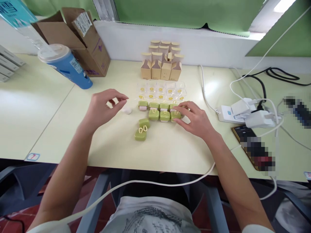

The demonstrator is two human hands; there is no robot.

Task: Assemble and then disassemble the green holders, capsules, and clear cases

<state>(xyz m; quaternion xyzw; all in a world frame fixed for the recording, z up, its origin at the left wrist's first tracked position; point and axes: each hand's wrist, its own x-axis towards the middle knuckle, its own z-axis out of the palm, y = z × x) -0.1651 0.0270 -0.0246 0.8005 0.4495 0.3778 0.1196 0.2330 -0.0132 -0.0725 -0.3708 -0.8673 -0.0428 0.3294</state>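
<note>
My left hand [105, 106] hovers over the table, thumb and forefinger tips drawn together in a pinch; what is between them, if anything, is too small to make out. Just below its fingertips lies a small white round piece [127, 111]. The fingers and thumb of my right hand [193, 117] close around the rightmost small green case [175, 116], which has a pale yellow loop. That case ends a two-row group of similar green cases [154, 114]. Two more green cases [140, 135] with loops sit nearer to me, touching or almost touching.
Behind the cases stand clear plastic trays [160, 90] with yellow marks and several open small cardboard boxes [155, 69]. Left are a blue cup [69, 69] and a large carton [97, 51]. Right are a power strip [228, 114], cables and a phone [245, 139]. A white cable [145, 183] crosses before me.
</note>
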